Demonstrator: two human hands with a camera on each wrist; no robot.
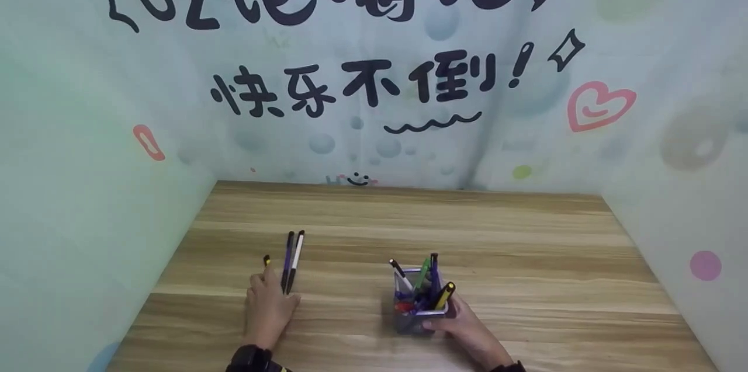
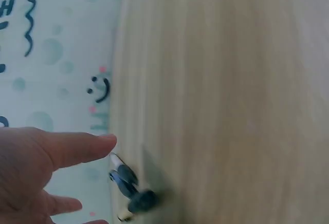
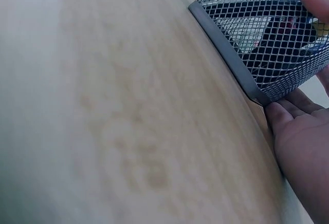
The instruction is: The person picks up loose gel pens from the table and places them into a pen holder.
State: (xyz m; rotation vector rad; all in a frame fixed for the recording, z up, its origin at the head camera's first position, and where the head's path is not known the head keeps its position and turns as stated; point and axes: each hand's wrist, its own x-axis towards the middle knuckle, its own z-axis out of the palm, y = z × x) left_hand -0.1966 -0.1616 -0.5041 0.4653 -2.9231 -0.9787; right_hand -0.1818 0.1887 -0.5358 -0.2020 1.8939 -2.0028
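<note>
My left hand [image 1: 269,308] is low over the table at left, its index finger reaching toward a black-and-yellow pen [image 1: 267,260] whose lower part the hand hides. Just right of that finger lie a dark purple pen [image 1: 287,258] and a white-and-black pen [image 1: 297,261], side by side. In the left wrist view the thumb and fingers look spread, with the pen ends [image 2: 126,173] beyond them. My right hand [image 1: 467,328] grips the lower right side of a mesh pen holder [image 3: 257,44], which stands upright on the table.
Several pens fill the holder, among them a green pen [image 1: 422,274], a yellow-and-black marker [image 1: 445,296] and a white pen [image 1: 401,274]. The wooden table [image 1: 526,243] meets a printed backdrop [image 1: 362,150] at the back and both sides.
</note>
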